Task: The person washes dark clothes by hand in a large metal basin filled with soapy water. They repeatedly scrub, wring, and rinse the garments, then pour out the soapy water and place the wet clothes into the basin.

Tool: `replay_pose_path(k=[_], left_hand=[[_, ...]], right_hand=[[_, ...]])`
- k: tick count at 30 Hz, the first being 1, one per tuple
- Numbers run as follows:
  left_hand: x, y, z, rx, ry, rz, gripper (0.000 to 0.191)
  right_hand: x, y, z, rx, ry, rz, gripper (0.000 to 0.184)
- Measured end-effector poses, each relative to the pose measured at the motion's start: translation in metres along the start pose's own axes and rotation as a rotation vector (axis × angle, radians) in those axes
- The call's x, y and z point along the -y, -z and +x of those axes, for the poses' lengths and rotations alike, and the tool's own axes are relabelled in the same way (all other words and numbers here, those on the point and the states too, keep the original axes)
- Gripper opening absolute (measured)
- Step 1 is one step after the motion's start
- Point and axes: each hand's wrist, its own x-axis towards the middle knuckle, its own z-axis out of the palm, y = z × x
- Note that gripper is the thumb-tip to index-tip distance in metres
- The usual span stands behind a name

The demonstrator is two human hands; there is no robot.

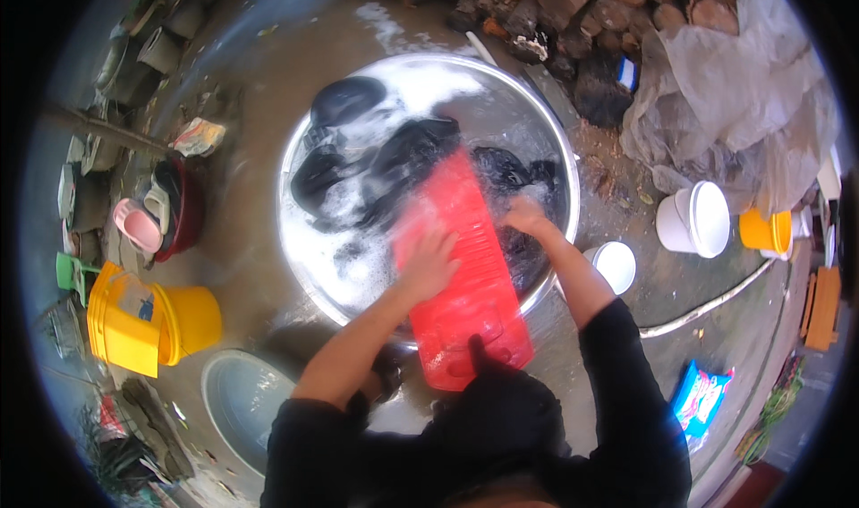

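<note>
A red plastic washboard (473,266) leans over the near rim of a large round metal basin (572,166), its far end down in soapy water. My left hand (429,263) lies flat on the board's left side, fingers spread. To the right of the board, my right hand (526,214) is low at the water with its fingers curled; splashing and blur hide whether it grips anything. Dark wet cloth (500,162) floats just beyond that hand. More black cloth (416,149) lies in the suds (429,89) behind and left of the board.
A grey tub (235,387) and yellow buckets (194,323) stand at left. White buckets (710,219) are on the right, near a pale hose (711,310) and a blue packet (700,401). Stacked logs (564,1) and plastic sheeting (731,85) lie beyond the basin.
</note>
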Motion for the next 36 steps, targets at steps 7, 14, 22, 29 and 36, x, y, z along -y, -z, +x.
replay_pose_path(k=[7,14,22,29,36], left_hand=[[0.08,0.073,0.026,-0.591,0.459,0.214,0.08],[0.131,0.09,0.028,-0.459,0.599,-0.268,0.046],[-0.045,0.117,0.01,-0.508,-0.019,-0.583,0.026],[0.007,0.065,0.02,-0.812,0.41,-0.22,0.046],[-0.033,0.035,-0.024,-0.695,-0.261,-0.187,0.034]], right_hand=[[0.033,0.133,-0.079,-0.694,0.491,0.873,0.046],[0.016,0.092,-0.061,-1.122,0.377,0.05,0.053],[0.098,0.021,-0.022,0.067,0.134,1.47,0.066],[0.092,-0.019,-0.033,-0.096,0.294,0.744,0.059],[0.063,-0.049,-0.132,-0.66,0.813,0.171,0.044]])
